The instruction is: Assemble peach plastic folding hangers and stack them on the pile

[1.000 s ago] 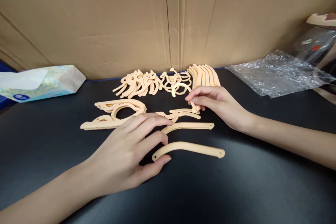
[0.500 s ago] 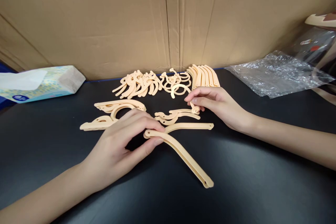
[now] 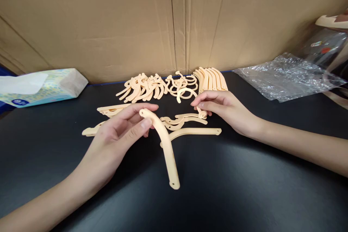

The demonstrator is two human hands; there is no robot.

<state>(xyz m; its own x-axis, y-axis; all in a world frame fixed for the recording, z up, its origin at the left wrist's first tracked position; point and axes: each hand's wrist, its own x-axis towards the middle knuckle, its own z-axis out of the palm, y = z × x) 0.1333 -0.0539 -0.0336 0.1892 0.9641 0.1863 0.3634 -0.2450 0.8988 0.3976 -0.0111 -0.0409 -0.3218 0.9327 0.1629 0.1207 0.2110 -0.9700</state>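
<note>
My left hand [image 3: 121,136] pinches a beige plastic hanger arm [image 3: 167,148] by its upper end, thumb in front. The arm is raised off the table, its smooth side toward me and its holed lower end hanging down. My right hand [image 3: 221,107] is closed on the shank of a curved hanger hook [image 3: 187,90], whose round base shows below the fingers. Another hanger arm [image 3: 195,131] lies on the table behind the held one. Between my hands are several smaller curved pieces [image 3: 174,125]. Folded hanger parts [image 3: 112,109] are partly hidden behind my left hand.
At the back lie a pile of short curved pieces [image 3: 141,87], several hooks [image 3: 171,83] and a row of hanger arms [image 3: 213,78]. A tissue pack [image 3: 62,83] is at left, clear plastic wrap [image 3: 288,76] at right. A cardboard wall [image 3: 122,25] stands behind the black table [image 3: 244,195].
My left hand has lifted and turned the hanger arm, so its lower end swung left and its smooth side faces me. My right hand with the hook has stayed nearly still.
</note>
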